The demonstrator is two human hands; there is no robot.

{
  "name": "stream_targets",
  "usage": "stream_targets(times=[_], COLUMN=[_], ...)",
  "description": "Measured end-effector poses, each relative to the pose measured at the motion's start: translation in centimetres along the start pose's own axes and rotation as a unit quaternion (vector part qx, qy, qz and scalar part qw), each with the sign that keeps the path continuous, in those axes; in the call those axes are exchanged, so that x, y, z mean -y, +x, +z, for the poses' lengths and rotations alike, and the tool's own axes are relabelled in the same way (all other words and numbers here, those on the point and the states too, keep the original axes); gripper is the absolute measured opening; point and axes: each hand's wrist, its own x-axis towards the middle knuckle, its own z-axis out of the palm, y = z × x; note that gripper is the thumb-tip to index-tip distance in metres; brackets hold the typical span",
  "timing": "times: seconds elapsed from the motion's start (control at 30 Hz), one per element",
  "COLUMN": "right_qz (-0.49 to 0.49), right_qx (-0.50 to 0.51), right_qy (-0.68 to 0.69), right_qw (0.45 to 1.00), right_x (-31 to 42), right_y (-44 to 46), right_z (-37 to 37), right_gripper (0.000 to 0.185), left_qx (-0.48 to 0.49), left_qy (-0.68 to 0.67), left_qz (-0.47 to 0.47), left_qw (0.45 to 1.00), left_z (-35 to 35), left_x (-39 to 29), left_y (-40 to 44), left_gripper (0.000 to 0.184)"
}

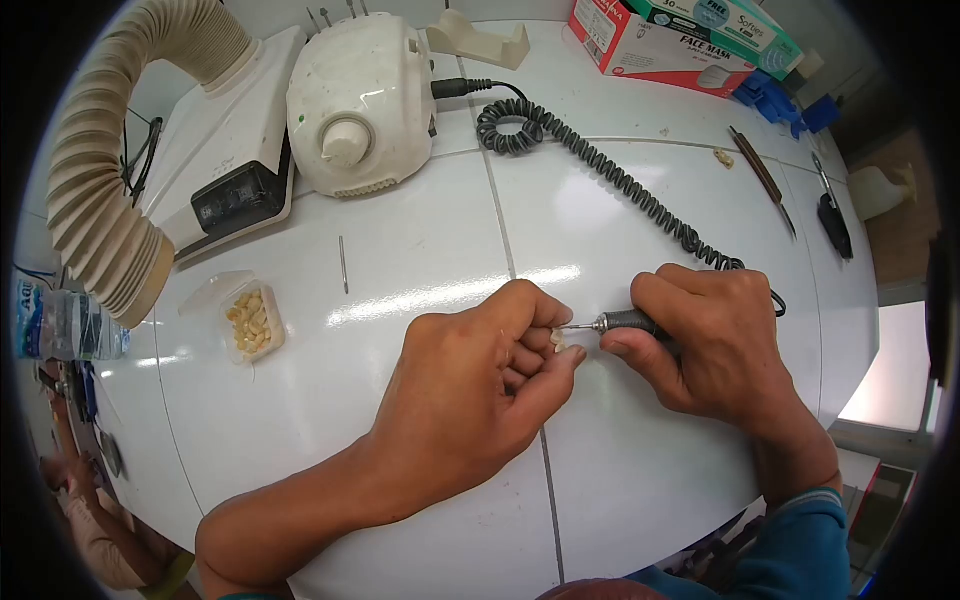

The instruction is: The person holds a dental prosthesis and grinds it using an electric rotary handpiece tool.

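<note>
My left hand (465,375) is closed, pinching a small cream tooth-shaped piece (557,341) between its fingertips. In my right hand (710,345) is a dark-gripped rotary handpiece (628,320), its thin metal bur (577,327) pointing left at the piece. Bur tip and piece are very close; whether they touch I cannot tell. A coiled black cord (640,190) runs from the handpiece area up to a cream control unit (360,110) with a round knob. Left of my hands stands a small clear box (270,347) with several similar cream pieces.
A ribbed hose (100,190) arches over a white device (225,150) at left. One loose bur (343,264) lies mid-table. At right are a brown-handled carving tool (762,178), a black pen-like tool (832,225) and mask boxes (660,50). Another person's arm (100,500) shows lower left.
</note>
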Motion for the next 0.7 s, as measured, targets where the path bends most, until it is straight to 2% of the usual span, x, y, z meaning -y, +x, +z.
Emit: stream_targets(times=[0.7], right_qz=[-0.002], right_qx=[-0.005], right_qy=[0.006], right_qw=[1.000], right_x=[-0.02], right_y=[0.07], right_z=[0.03], right_gripper=[0.050], left_qx=[-0.002], left_qy=[0.008], left_qz=[0.001], left_qw=[1.000], left_z=[-0.04], left_x=[-0.09], left_y=[0.02], left_gripper=[0.027])
